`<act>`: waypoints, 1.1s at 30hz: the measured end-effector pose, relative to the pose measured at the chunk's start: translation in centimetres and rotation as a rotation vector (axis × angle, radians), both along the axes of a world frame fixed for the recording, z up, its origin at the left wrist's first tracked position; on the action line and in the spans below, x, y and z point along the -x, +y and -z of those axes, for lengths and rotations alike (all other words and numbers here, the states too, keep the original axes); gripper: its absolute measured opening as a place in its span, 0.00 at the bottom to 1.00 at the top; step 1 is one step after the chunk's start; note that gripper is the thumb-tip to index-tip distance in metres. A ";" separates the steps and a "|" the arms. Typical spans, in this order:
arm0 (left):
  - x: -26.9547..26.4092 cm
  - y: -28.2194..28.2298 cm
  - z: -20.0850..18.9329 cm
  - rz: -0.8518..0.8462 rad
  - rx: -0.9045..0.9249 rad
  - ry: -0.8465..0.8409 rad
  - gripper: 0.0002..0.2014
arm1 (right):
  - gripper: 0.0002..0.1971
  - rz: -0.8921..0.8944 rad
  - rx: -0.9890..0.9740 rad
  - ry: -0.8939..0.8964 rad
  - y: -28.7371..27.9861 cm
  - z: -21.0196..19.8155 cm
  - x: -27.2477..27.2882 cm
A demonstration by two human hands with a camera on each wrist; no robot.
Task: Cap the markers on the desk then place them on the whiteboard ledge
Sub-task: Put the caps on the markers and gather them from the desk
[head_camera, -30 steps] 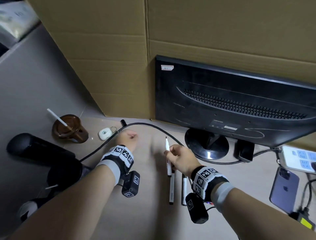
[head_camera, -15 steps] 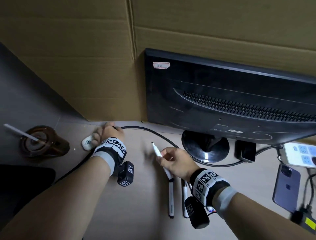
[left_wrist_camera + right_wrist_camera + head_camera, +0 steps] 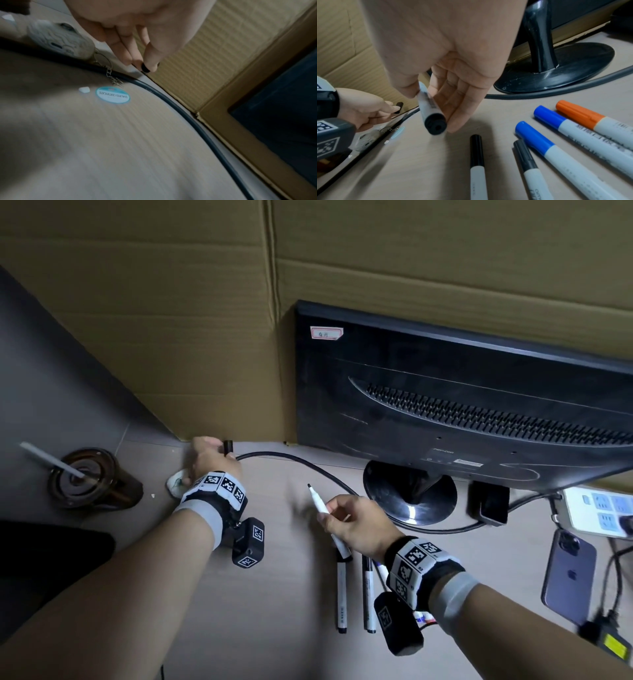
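Note:
My right hand (image 3: 346, 520) holds an uncapped white marker (image 3: 319, 503) with a black end (image 3: 435, 124), tip pointing up-left, above the desk. My left hand (image 3: 210, 455) reaches to the foot of the cardboard wall and pinches a small black marker cap (image 3: 228, 446) (image 3: 145, 68) (image 3: 399, 106) between thumb and fingertips. Two capped black markers (image 3: 342, 594) (image 3: 367, 594) lie on the desk below my right hand. Two blue-capped markers (image 3: 537, 136) (image 3: 551, 116) and an orange-capped one (image 3: 578, 113) lie to their right.
A black cable (image 3: 301, 465) curves across the desk from the cap to the monitor stand (image 3: 409, 496). A white keychain tag (image 3: 176, 482) lies by my left wrist, a brown lidded cup with straw (image 3: 90, 479) further left. A phone (image 3: 567, 580) and power strip (image 3: 599, 508) lie at the right.
My left hand has reached forward past the keychain tag to the cardboard wall and taken hold of the black cap. The right hand has tilted the uncapped marker leftward.

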State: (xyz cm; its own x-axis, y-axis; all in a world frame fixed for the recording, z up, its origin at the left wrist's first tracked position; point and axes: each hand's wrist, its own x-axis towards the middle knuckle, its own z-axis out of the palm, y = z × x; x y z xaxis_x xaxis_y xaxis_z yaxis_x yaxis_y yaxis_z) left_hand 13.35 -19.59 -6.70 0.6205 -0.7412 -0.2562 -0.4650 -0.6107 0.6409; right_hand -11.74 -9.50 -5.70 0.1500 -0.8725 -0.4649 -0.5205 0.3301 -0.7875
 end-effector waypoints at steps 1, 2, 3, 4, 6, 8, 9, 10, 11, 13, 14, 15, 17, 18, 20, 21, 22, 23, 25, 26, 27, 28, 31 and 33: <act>0.1 0.3 -0.3 0.026 0.028 0.048 0.19 | 0.09 -0.007 0.000 -0.002 0.2 -0.6 0.1; 0.3 0.5 -0.5 0.064 0.036 0.079 0.23 | 0.09 -0.014 -0.006 -0.004 0.4 -1.0 0.1; 0.4 0.7 -0.6 0.103 0.023 0.094 0.24 | 0.10 -0.018 -0.014 -0.011 0.5 -1.4 0.2; 0.6 1.1 -1.0 0.139 0.004 0.105 0.24 | 0.10 -0.018 -0.020 -0.023 0.8 -1.9 0.2; 1.2 2.2 -2.0 0.167 0.001 0.150 0.22 | 0.09 -0.025 -0.015 -0.028 1.3 -3.1 0.3; 2.1 3.6 -3.3 0.135 0.043 0.242 0.19 | 0.09 -0.050 0.016 -0.003 2.0 -4.3 0.6; 2.5 4.4 -3.9 0.124 0.055 0.307 0.17 | 0.09 -0.056 0.025 0.001 2.4 -4.7 0.7; 2.8 5.3 -4.6 0.124 0.055 0.394 0.15 | 0.09 -0.061 0.027 -0.001 2.8 -5.1 0.8; 3.2 6.2 -5.1 0.120 0.050 0.496 0.11 | 0.09 -0.067 0.033 0.000 3.3 -5.4 1.0; 3.7 8.1 -6.2 0.091 0.018 0.710 0.05 | 0.08 -0.081 0.054 0.000 4.4 -6.0 1.3; 3.8 9.1 -6.7 0.076 0.002 0.785 0.07 | 0.09 -0.082 0.055 -0.010 5.0 -6.2 1.5; 4.0 10.0 -7.1 0.060 -0.003 0.852 0.07 | 0.09 -0.077 0.052 -0.037 5.6 -6.4 1.7; 4.4 11.8 -7.6 0.066 -0.010 0.934 0.05 | 0.09 -0.075 0.050 -0.073 6.7 -7.1 2.1; 4.7 12.6 -7.8 0.084 -0.010 0.956 0.05 | 0.10 -0.077 0.064 -0.071 7.2 -7.6 2.2; 5.2 13.9 -8.1 0.114 -0.006 0.964 0.04 | 0.11 -0.074 0.103 -0.079 7.9 -8.3 2.5; 5.5 14.4 -8.2 0.126 -0.008 0.965 0.04 | 0.11 -0.067 0.109 -0.097 8.2 -8.6 2.6; 5.8 14.8 -8.3 0.135 -0.011 0.963 0.04 | 0.10 -0.064 0.111 -0.112 8.5 -8.8 2.7; 6.1 15.2 -8.5 0.140 -0.011 0.968 0.04 | 0.10 -0.067 0.113 -0.121 8.7 -9.0 2.7; 6.5 15.9 -8.9 0.142 -0.007 0.981 0.05 | 0.11 -0.085 0.123 -0.115 9.2 -9.3 2.8; 6.6 16.2 -9.0 0.141 -0.005 0.980 0.04 | 0.11 -0.091 0.131 -0.108 9.4 -9.5 3.0; 6.8 16.4 -9.2 0.143 -0.003 0.977 0.04 | 0.11 -0.093 0.138 -0.096 9.6 -9.7 3.1; 6.9 16.6 -9.4 0.148 -0.002 0.969 0.04 | 0.11 -0.095 0.144 -0.086 9.7 -9.8 3.3; 7.3 17.2 -9.8 0.185 0.001 0.942 0.04 | 0.12 -0.098 0.152 -0.064 10.1 -10.3 3.8; 7.4 17.5 -10.0 0.212 0.005 0.937 0.05 | 0.12 -0.112 0.148 -0.060 10.3 -10.4 4.0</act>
